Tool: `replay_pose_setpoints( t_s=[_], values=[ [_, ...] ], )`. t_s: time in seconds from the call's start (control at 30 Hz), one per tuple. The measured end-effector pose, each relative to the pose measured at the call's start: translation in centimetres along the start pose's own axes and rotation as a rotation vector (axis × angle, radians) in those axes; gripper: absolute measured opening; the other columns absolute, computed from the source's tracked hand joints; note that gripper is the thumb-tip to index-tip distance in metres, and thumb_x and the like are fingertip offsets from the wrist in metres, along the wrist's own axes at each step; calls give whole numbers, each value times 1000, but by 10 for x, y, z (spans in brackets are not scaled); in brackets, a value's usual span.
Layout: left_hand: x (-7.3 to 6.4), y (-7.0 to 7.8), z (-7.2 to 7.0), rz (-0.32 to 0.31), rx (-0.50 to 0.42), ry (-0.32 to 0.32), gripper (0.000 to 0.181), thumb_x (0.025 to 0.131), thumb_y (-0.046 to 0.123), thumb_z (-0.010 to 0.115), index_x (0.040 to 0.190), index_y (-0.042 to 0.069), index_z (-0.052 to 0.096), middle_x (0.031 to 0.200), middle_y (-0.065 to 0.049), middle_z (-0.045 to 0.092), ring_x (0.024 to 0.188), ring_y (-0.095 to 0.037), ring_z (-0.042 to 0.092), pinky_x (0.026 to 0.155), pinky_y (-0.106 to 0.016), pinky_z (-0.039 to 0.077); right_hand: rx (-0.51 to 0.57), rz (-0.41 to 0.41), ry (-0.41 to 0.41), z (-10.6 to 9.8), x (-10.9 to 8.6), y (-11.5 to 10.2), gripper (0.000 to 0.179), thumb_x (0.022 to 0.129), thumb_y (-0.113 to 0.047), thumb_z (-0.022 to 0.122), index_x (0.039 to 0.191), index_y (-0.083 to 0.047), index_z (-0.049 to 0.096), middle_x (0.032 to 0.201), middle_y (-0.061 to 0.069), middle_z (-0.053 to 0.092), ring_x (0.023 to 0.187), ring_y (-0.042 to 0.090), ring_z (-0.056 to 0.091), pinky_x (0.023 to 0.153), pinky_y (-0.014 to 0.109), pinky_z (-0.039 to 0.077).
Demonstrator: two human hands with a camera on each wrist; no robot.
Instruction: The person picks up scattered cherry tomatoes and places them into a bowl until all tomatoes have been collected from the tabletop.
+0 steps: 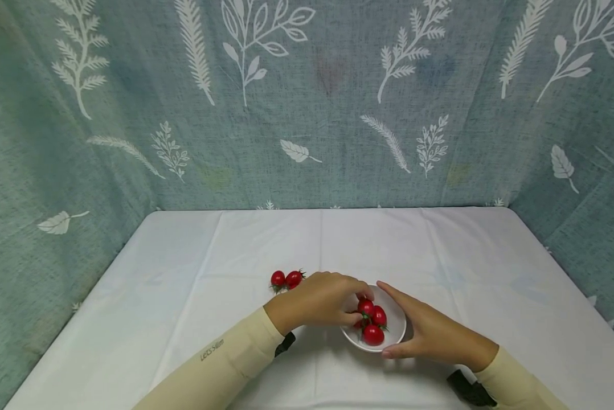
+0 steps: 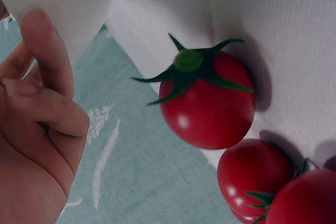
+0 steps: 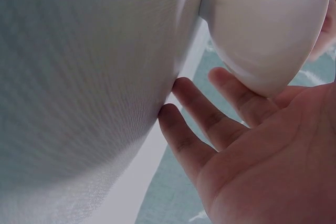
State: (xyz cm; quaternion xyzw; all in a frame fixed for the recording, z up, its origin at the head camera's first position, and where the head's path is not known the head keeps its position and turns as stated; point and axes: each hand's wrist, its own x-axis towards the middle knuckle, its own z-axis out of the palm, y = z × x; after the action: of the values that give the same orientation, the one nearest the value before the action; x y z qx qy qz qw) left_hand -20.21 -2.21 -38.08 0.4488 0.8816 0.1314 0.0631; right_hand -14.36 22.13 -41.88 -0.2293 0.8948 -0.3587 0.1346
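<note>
A white bowl (image 1: 351, 340) with several red tomatoes (image 1: 373, 335) in it stands on the table before me. My left hand (image 1: 327, 299) reaches over its left rim, thumb and fingertips on either side of one tomato (image 1: 365, 307). In the left wrist view the fingers (image 2: 52, 61) are curled, and that tomato is hidden. My right hand (image 1: 430, 330) holds the bowl from the right, index finger at the far rim and thumb at the near rim. The right wrist view shows the bowl's outer side (image 3: 262, 30) against the fingers, with two other fingertips touching the cloth.
More red tomatoes with green stems (image 1: 294, 279) lie on the white tablecloth (image 1: 225, 239) left of the bowl, behind my left wrist. In the left wrist view another tomato (image 2: 207, 108) is close by. A leaf-patterned green curtain (image 1: 338, 114) encloses the table's back and sides.
</note>
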Motion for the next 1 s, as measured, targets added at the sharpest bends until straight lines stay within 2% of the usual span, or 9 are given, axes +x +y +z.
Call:
replay_pose_setpoints(
  t_s=[0.33,0.6,0.8,0.9,1.0],
  values=[
    [6,2,7,-10,11,-3,29,87,31,75,116,28,72,102,17,73,87,-2,65,68,-18,49,-23,-5,11,0,-1,0,116,73,-57,82,161,-15,19,161,4,34,144,26,41,109,46,44],
    [7,7,9,-54,59,-7,29,88,35,76,116,28,74,105,14,74,88,0,65,69,-19,52,-6,-20,10,0,-1,0,115,74,-57,82,161,-16,18,160,6,34,144,29,41,109,49,43],
    [9,12,12,-69,93,5,25,88,36,76,112,29,76,94,13,72,74,2,55,62,-17,47,-11,-13,7,0,-2,-1,115,74,-58,81,161,-17,18,160,5,35,143,29,42,108,42,45],
    [8,13,12,-74,90,6,23,87,36,76,110,29,76,92,14,71,72,2,54,61,-18,46,-13,-24,3,0,-2,-1,115,75,-58,81,161,-16,18,160,8,34,143,31,41,108,42,45],
    [7,12,12,-76,86,2,27,87,37,77,112,29,75,96,14,72,77,3,58,64,-19,49,-1,-18,-3,0,-1,-1,114,75,-58,81,161,-17,17,161,7,33,145,31,40,109,46,43]
  ],
)
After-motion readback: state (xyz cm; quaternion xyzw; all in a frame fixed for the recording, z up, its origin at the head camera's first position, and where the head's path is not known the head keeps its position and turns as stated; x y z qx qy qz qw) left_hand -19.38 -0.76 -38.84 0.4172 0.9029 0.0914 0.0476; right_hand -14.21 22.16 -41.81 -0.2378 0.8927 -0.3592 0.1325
